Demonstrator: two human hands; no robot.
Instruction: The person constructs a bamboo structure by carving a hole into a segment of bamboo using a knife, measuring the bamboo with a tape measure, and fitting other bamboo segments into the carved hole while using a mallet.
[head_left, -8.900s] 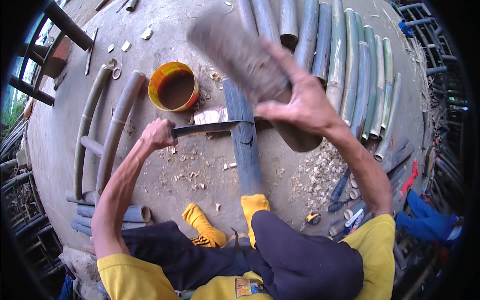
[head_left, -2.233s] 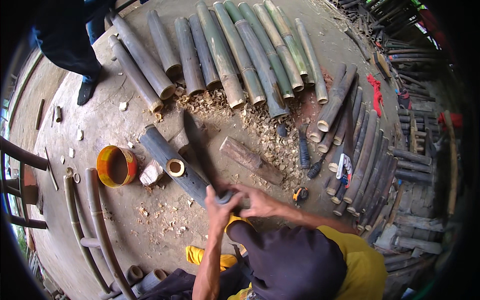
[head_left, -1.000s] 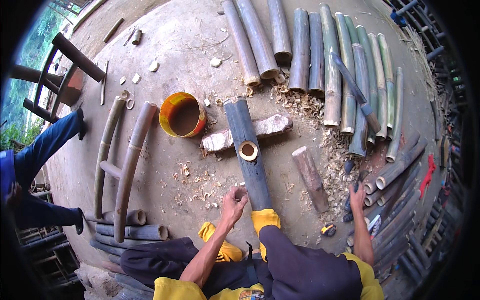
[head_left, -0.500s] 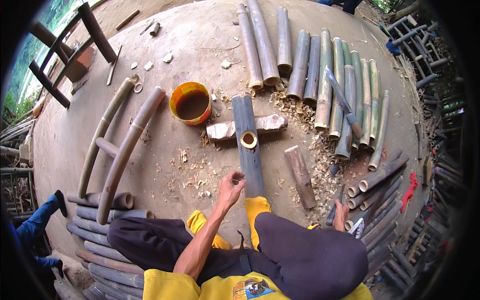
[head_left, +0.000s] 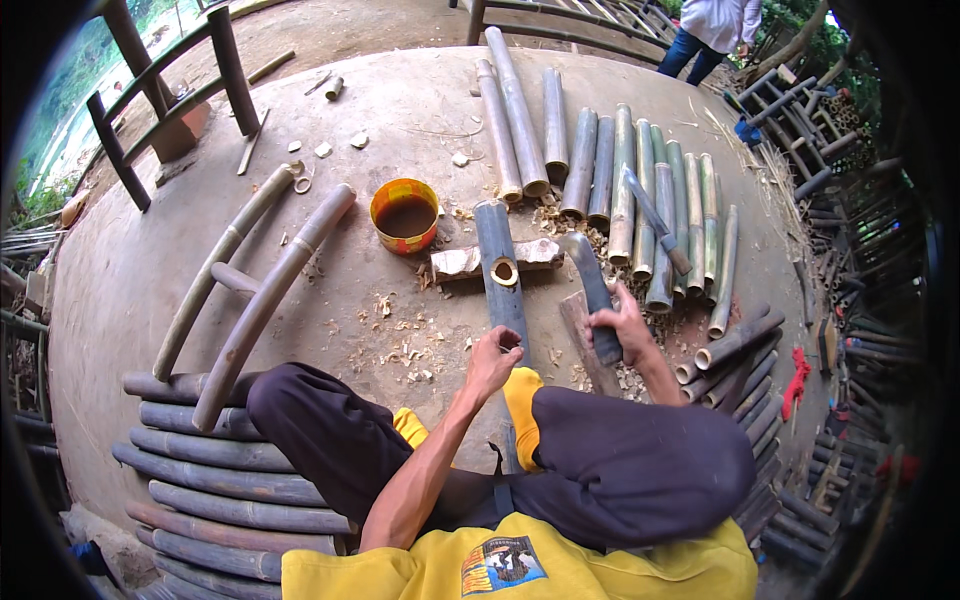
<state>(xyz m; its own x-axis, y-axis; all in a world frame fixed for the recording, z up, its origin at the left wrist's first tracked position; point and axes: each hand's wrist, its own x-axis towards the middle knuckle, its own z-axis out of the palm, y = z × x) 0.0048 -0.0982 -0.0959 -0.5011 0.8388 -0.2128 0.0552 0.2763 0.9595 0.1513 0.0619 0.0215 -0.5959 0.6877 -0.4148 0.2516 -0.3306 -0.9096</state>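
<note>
In my right hand is a curved knife, my fingers wrapped round its thick dark handle and its hooked blade pointing up and to the left. My left hand is closed, its fingers curled over the near part of a dark bamboo pole; whether it pinches anything small is hidden. A round, pale-rimmed hole opens in the pole's upper side. The pole's far part lies across a rough wooden block, and its near end runs beside my yellow-socked foot.
A yellow-orange bucket of brown liquid stands left of the block. Beyond my right hand lie several cut bamboo lengths, a long tool across them. A joined bamboo frame leans at left over stacked poles. Wood shavings litter the ground.
My right hand has come up from beside my right knee with the curved knife, toward the pole. My left hand has shifted onto the pole. The view has tilted up, showing a standing person far off.
</note>
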